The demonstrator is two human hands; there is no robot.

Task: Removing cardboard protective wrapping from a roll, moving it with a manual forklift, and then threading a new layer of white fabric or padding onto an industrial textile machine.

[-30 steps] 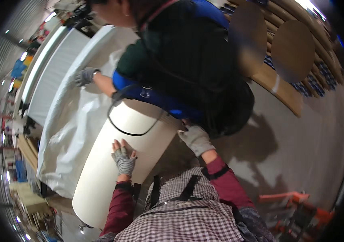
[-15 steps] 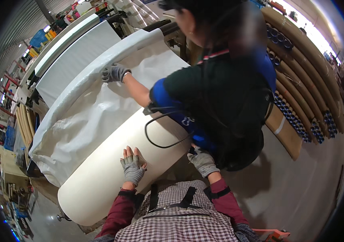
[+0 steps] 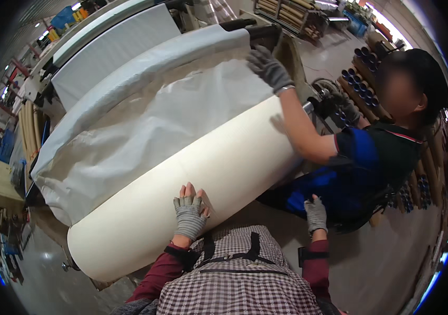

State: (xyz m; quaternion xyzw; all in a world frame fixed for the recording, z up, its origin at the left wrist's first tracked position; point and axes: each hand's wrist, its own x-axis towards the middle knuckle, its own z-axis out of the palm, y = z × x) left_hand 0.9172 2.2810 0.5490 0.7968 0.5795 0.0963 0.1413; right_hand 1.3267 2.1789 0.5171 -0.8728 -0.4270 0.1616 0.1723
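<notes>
A large cream-white roll (image 3: 182,178) lies slantwise before me. My left hand (image 3: 189,216), in a grey striped fingerless glove, rests on its near side with fingers stretched out. Off to the right, away from the roll, my right hand (image 3: 316,215) in a similar glove is closed; whatever its fingers hold, if anything, is too small to make out. It is nearest the co-worker's blue-and-black clothing (image 3: 360,178). Beyond the roll hangs a wrinkled whitish sheet (image 3: 145,126). The co-worker's gloved hand (image 3: 270,68) is raised by the sheet's right end.
A co-worker (image 3: 381,152) stands at the right end of the roll, beside its metal shaft end (image 3: 308,107). Behind the sheet is a machine with a smooth pale panel (image 3: 119,58). Brown tubes with dark blue ends (image 3: 360,89) are stacked at the right.
The co-worker has stepped back to the right and moved a gloved hand rightward off the sheet. My right hand has drawn away from the roll to the right. My left hand stays on it.
</notes>
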